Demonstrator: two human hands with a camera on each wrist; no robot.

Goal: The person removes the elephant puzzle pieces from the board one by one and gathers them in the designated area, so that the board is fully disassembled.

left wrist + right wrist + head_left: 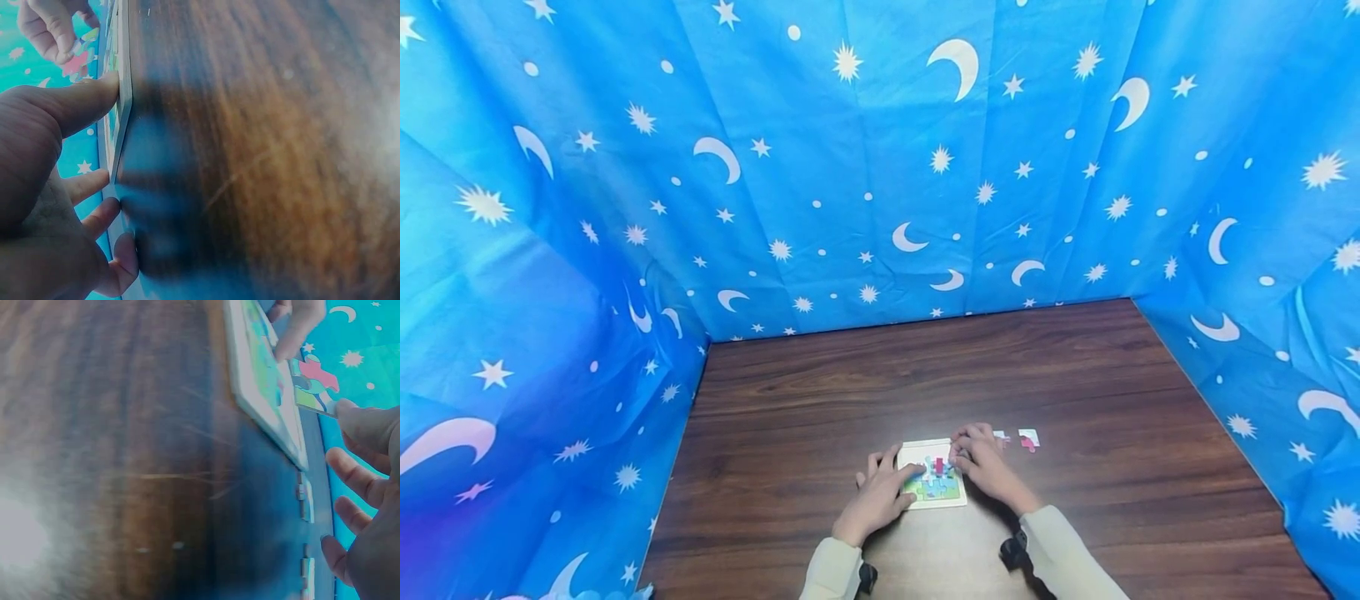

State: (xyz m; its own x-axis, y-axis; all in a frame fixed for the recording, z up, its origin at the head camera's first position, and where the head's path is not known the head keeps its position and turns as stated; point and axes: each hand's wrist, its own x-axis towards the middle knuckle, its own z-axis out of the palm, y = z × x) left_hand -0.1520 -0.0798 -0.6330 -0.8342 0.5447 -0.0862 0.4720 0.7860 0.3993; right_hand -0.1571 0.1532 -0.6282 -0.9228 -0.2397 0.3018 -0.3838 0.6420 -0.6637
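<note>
Pink-and-green puzzle piece (317, 375), one: edge pinched by the fingers (362, 422) of the right hand (988, 468), held up near the right edge of the tray (951, 503); exact clearance cannot be told. Probable fault: pressed down misturned, it could ride up on its neighbours, the one-edge pinch letting it twist. Left hand (876, 496), one: fingers apart, thumb on the rim, index reaching in over the fitted pieces (942, 488). Should that touch slacken, the tray could slide; a dragging fingertip might lift a piece. Pose: right hand angled inward, its spare fingers spread and slightly bent; left hand facing it, pale sleeves (1067, 546) behind. Loose pieces (1028, 438), two visible from where I stand: beyond the right hand, nearer one part-hidden. Surface (775, 433): dark wood-grain, beneath all.
</note>
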